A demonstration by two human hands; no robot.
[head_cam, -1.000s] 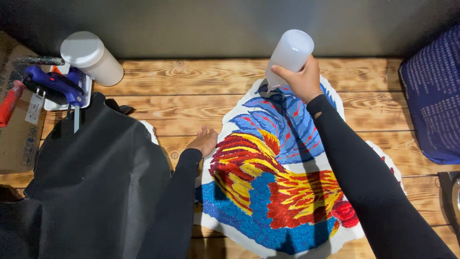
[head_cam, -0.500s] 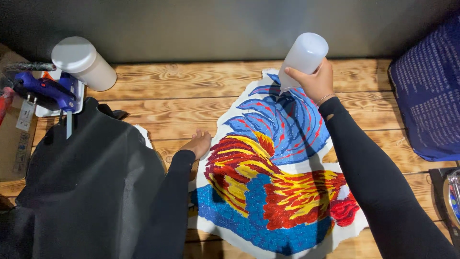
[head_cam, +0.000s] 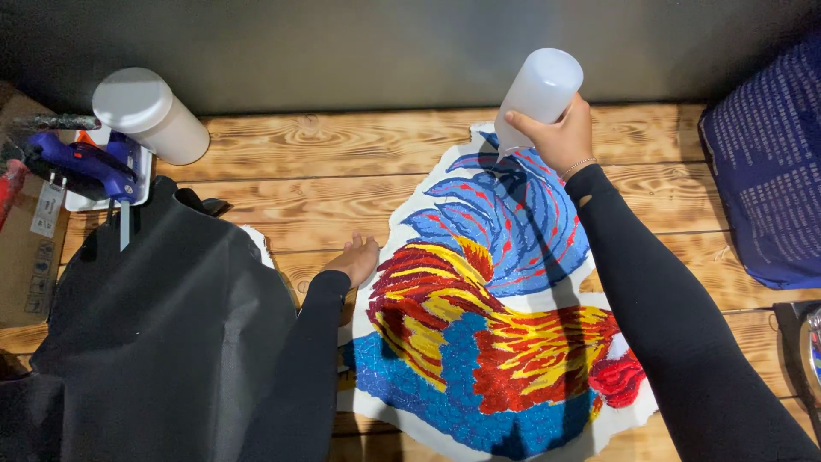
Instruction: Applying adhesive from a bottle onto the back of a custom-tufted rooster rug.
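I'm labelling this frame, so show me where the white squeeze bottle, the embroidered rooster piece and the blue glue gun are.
white squeeze bottle [head_cam: 540,90]: head view, on its translucent body above the right hand.
embroidered rooster piece [head_cam: 479,342]: head view, on the yellow and red stitching mid-piece.
blue glue gun [head_cam: 81,162]: head view, on its blue body.

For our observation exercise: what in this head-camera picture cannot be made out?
- Nozzle of the white plastic squeeze bottle: hidden behind the right hand.
- Dark blue printed fabric: cut off by the right edge.
- Blue glue gun: partly hidden by black cloth.
- Left hand fingers: foreshortened on the colourful beaded patch.
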